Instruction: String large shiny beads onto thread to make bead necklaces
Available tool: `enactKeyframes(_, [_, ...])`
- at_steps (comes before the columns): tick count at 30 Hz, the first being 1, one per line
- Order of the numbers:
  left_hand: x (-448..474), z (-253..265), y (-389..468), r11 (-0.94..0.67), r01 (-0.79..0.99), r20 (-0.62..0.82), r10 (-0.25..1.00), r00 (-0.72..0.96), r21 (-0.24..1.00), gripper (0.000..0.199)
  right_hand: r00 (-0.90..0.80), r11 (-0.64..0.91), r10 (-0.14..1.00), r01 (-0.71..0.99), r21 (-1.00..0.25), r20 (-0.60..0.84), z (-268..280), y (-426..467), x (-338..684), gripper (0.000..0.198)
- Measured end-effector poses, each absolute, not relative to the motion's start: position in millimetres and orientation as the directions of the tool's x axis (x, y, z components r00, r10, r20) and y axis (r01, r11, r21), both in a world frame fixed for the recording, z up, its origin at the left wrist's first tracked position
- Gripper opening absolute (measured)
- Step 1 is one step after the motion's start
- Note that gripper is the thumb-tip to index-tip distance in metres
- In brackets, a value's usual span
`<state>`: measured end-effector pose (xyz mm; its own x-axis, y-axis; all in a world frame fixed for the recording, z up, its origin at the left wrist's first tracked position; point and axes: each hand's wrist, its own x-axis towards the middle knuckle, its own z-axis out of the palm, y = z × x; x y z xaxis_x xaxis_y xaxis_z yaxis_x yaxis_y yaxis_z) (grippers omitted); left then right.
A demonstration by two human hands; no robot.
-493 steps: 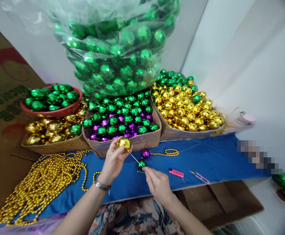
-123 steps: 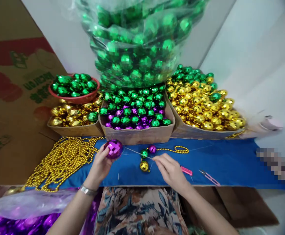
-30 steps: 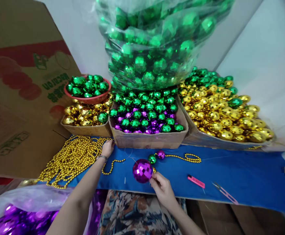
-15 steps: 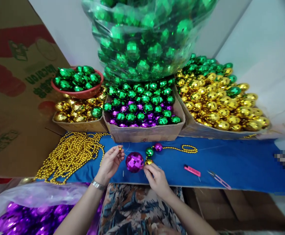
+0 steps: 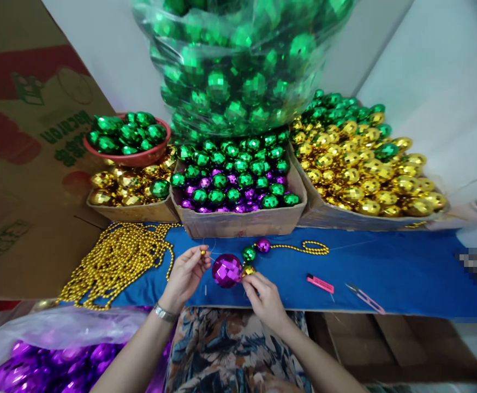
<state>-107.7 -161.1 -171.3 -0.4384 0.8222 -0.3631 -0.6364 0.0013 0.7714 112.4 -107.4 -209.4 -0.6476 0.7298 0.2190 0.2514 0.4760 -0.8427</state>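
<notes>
Between thumb and forefinger, my left hand (image 5: 188, 273) pinches a small gold bead (image 5: 203, 252), with a thin clear thread (image 5: 210, 245) near the fingertips. Right of it is a large faceted purple ball (image 5: 227, 271). My right hand (image 5: 263, 297) is closed at that ball's right side, by a gold ball (image 5: 248, 270); its fingertips hide exactly what they grip, seemingly the string of balls. Beyond the right hand, a green ball (image 5: 249, 253) and a smaller purple ball (image 5: 263, 245) lead into a gold bead chain (image 5: 299, 248) on the blue cloth (image 5: 369, 256).
Behind stand boxes of gold balls (image 5: 365, 169), green and purple balls (image 5: 232, 180), and a red bowl (image 5: 140, 159). A gold bead pile (image 5: 119, 262) lies left. A pink cutter (image 5: 320, 284) and thread snips (image 5: 365, 298) lie right. A bag of green balls (image 5: 238, 71) looms above.
The whole view has shifted slightly. Both hands keep their grips and stay nearly in place around the large purple ball.
</notes>
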Motion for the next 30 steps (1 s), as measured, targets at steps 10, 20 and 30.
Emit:
enactKeyframes(10, [-101,-193,-170,0.062,-0.153,-0.132,0.853,-0.506,0.986,0.026,-0.616,0.417,0.778,0.354,-0.837,0.127,-242,-112,103,0.016])
enactKeyframes(20, [-76,-175,-168,-0.054,0.315,0.177,0.908,-0.379,0.948,0.008,-0.634,0.516,0.757,0.43,-0.741,0.159,-231,-104,110,0.029])
enactKeyframes(30, [-73,-178,-170,-0.214,0.436,0.365,0.882,-0.298,0.874,0.025,-0.689,0.652,0.639,0.249,-0.716,0.342,-223,-97,91,0.03])
